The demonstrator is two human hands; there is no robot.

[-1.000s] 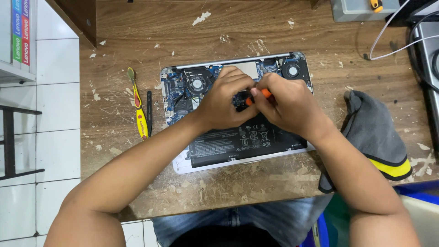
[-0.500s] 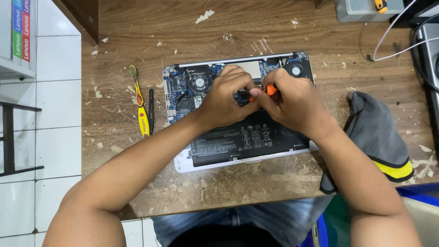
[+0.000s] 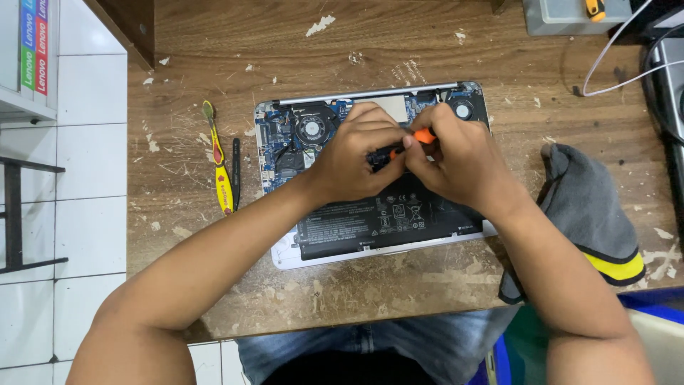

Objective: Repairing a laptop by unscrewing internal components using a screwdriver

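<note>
An opened laptop [image 3: 335, 235] lies bottom-up on the worn wooden table [image 3: 214, 71], its black battery, two fans and circuit board exposed. Over the middle of the board, my right hand [image 3: 456, 160] grips a small screwdriver with an orange and black handle [image 3: 422, 137]. My left hand [image 3: 353, 157] meets it from the left, its fingertips pinched around the screwdriver's lower end. The tip and the spot it touches are hidden under my fingers.
A yellow toothbrush [image 3: 219, 167] and a thin black tool [image 3: 236, 175] lie left of the laptop. A grey cloth with a yellow stripe [image 3: 591, 214] sits at the right. A white cable [image 3: 620, 64] and grey devices occupy the far right corner. White tiled floor lies left.
Both hands stay together over the laptop board with the screwdriver. Only small shifts of the fingers and of the camera show.
</note>
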